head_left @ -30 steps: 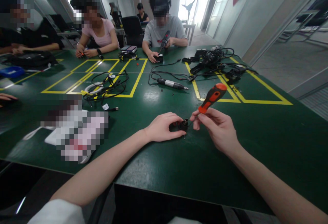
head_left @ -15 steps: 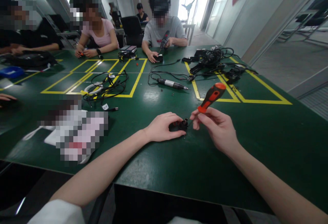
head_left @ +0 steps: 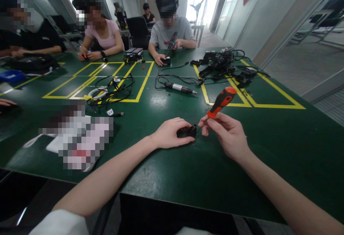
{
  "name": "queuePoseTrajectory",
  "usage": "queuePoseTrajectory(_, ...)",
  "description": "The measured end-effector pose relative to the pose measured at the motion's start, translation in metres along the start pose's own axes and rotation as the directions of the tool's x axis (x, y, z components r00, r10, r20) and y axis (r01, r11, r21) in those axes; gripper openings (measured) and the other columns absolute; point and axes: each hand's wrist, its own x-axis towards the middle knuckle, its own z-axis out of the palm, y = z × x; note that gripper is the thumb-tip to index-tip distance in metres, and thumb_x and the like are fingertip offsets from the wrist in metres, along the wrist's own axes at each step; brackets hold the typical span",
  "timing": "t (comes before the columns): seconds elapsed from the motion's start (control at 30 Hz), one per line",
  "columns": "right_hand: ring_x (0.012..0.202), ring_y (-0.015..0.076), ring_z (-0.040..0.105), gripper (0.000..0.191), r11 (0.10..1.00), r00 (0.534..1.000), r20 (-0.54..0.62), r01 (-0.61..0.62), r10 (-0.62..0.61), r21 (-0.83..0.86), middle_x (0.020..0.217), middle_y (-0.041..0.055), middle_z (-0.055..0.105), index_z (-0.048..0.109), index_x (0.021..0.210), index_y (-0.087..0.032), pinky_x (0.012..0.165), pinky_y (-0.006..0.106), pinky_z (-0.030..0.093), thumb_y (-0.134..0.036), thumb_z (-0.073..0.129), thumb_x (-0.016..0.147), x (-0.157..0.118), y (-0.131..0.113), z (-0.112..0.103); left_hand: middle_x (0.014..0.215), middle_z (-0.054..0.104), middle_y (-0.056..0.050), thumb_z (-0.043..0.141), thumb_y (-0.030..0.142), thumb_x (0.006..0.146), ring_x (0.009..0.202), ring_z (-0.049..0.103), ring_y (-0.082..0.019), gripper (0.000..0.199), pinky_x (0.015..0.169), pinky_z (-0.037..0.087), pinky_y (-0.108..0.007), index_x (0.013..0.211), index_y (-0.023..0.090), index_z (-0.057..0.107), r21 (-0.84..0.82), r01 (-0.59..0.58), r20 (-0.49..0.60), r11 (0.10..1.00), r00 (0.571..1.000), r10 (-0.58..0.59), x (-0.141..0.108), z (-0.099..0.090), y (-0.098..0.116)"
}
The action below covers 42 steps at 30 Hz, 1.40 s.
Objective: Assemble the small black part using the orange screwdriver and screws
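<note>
Head view: left hand, grip clamped on small black part at desk's near middle; right hand, grip clamped on orange-black screwdriver, tip by part's right side; job apparently underway, unfinished.

Table: broad, glossy dark green top, marked with yellow tape rectangles
Far right: tangled heap of black cables, lying across the tape
Centre: slim black-and-silver pen-shaped tool beside a black cord
Left: loosely looped cables, black and white, with paper tags
Near left: pale pink oblong item, pixelated
Near middle: small black part within the left hand
</note>
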Motion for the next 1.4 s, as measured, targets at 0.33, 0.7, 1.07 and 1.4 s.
queuePoseTrajectory(0.33,0.055,0.0136,0.062,0.037,0.998,1.000,-0.003,-0.013,0.012,-0.065,0.073,0.0032,0.071,0.073,0.082,-0.020,0.054,0.028,0.056,-0.056,0.082,0.085,0.0006,-0.0024,0.0000,0.098,0.072,-0.006,0.077,0.039,0.088,0.088,0.066,-0.019,0.027,0.079,0.051,-0.030,0.103,0.017,0.069,-0.002,-0.006,0.003,1.000,1.000,0.006,-0.0007,0.0005,-0.0009)
queuePoseTrajectory(0.7,0.055,0.0129,0.063,0.038,0.997,1.000,-0.022,-0.010,0.009,-0.081,0.074,0.0035,0.072,0.072,0.079,-0.019,0.054,0.027,0.057,-0.055,0.083,0.083,0.0001,-0.0026,0.0011,0.097,0.072,-0.006,0.077,0.039,0.088,0.087,0.065,-0.019,0.028,0.079,0.051,-0.030,0.103,0.018,0.069,-0.006,0.010,0.001,1.000,1.000,-0.010,-0.0003,-0.0005,0.0000)
queuePoseTrajectory(1.07,0.053,0.0135,0.062,0.039,1.000,0.999,-0.041,-0.016,0.015,-0.020,0.074,0.0025,0.073,0.067,0.085,-0.021,0.054,0.028,0.058,-0.056,0.083,0.083,-0.0005,-0.0024,0.0026,0.098,0.072,-0.006,0.077,0.041,0.089,0.088,0.066,-0.019,0.030,0.080,0.052,-0.031,0.105,0.017,0.070,-0.011,0.017,0.009,1.000,1.000,-0.017,-0.0007,-0.0006,0.0003)
queuePoseTrajectory(1.4,0.055,0.0146,0.064,0.036,0.999,1.000,-0.012,-0.011,0.010,-0.034,0.074,0.0048,0.073,0.077,0.086,-0.019,0.054,0.030,0.058,-0.055,0.079,0.087,0.0007,-0.0020,0.0002,0.097,0.071,-0.006,0.078,0.040,0.088,0.088,0.066,-0.019,0.029,0.079,0.051,-0.030,0.103,0.017,0.069,-0.001,0.021,0.013,1.000,1.000,-0.021,-0.0002,-0.0011,0.0011)
